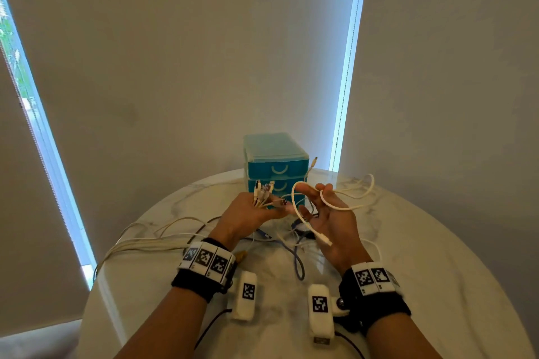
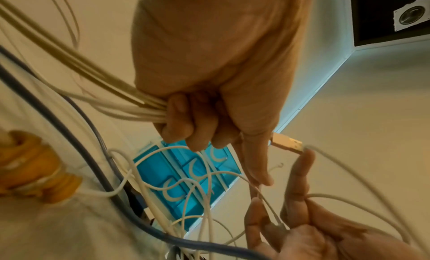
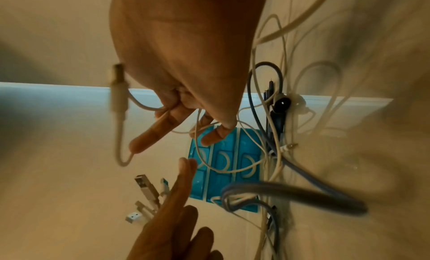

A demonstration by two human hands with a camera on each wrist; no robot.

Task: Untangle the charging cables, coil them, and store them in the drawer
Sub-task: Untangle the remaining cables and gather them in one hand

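Both hands are raised over the bench [image 1: 423, 242], just in front of the teal drawer unit [image 1: 275, 166]. A bundle of white cables [image 2: 130, 106] is clamped in the curled fingers of the left hand [image 1: 248, 217], and their plugs [image 1: 264, 191] are fanned out above its fingertips, right before the drawer unit's front. A single white cable [image 1: 335, 205] is pinched in the right hand [image 1: 332, 224]; it is looped through the fingers, and its plug end [image 1: 325, 239] is hung across the palm. On the bench nearer than the drawer unit, more white cables and a blue cable [image 1: 299, 264] are left in a tangle beneath the hands. All three drawers of the unit are seen closed.
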